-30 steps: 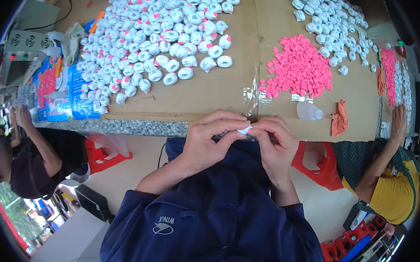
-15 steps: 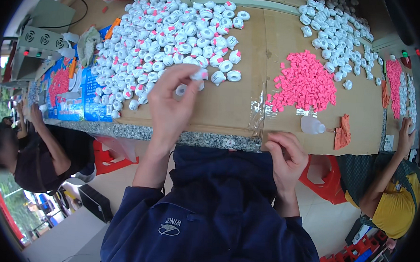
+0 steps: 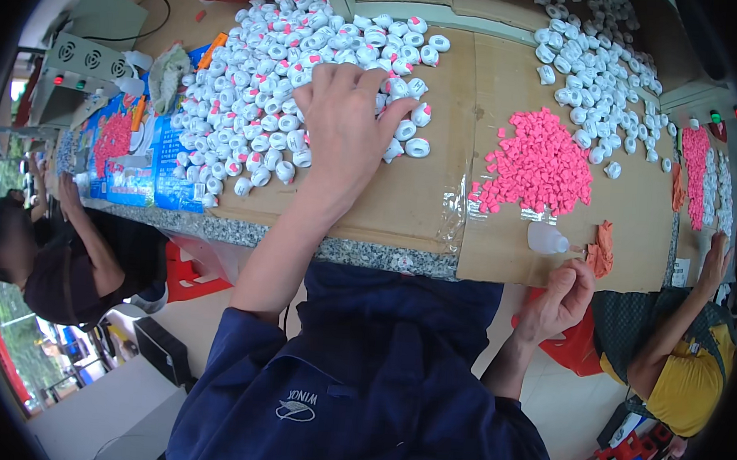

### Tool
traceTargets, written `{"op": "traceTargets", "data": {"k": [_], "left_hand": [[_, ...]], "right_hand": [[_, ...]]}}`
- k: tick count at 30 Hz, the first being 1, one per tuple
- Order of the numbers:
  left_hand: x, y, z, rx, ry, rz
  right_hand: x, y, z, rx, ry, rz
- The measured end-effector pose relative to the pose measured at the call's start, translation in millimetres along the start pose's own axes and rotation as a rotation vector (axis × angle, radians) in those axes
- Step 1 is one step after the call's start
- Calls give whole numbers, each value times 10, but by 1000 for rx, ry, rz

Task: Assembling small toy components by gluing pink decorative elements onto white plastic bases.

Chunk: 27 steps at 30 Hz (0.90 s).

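Observation:
My left hand reaches palm down over the near right part of a big pile of small white rounded pieces, many with a pink bit on them. Its thumb stands apart from the fingers, whose tips bend down among the pieces; I see nothing held. At the table's front edge, my right hand is closed, thumb and fingers curled together; whatever they hold, if anything, is hidden. Just beyond it lies a translucent squeeze bottle with a thin nozzle, beside a crumpled orange cloth.
A heap of small pink pieces lies on the cardboard, with more white pieces behind it. A grey box with fans stands at left. Co-workers sit at both sides; red stools are near.
My left hand has moved right and forward onto the pile; the white piece with pink it pinched is no longer visible in it. My right hand has shifted right, toward the bottle.

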<state>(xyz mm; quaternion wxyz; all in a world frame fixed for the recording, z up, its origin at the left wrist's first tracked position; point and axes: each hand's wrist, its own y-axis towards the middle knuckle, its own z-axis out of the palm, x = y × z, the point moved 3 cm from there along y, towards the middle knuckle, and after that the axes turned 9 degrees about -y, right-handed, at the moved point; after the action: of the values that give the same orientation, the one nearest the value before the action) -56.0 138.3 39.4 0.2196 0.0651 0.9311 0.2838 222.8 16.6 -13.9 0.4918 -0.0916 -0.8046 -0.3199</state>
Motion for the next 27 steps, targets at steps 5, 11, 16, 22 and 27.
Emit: {"op": "traceTargets", "data": {"k": [5, 11, 16, 22, 27], "left_hand": [[50, 31, 90, 76, -49, -28], [-73, -57, -72, 127, -303, -68], [-217, -232, -261, 176, -660, -266], [-301, -514, -254, 340, -1098, -391], [-437, -705, -288, 505, -1284, -411]], "right_hand": [[-45, 3, -26, -124, 16, 26], [143, -82, -38, 28, 92, -218], [213, -54, 35, 145, 122, -177], [410, -123, 143, 343, 217, -97], [613, -46, 487, 554, 205, -168]]}}
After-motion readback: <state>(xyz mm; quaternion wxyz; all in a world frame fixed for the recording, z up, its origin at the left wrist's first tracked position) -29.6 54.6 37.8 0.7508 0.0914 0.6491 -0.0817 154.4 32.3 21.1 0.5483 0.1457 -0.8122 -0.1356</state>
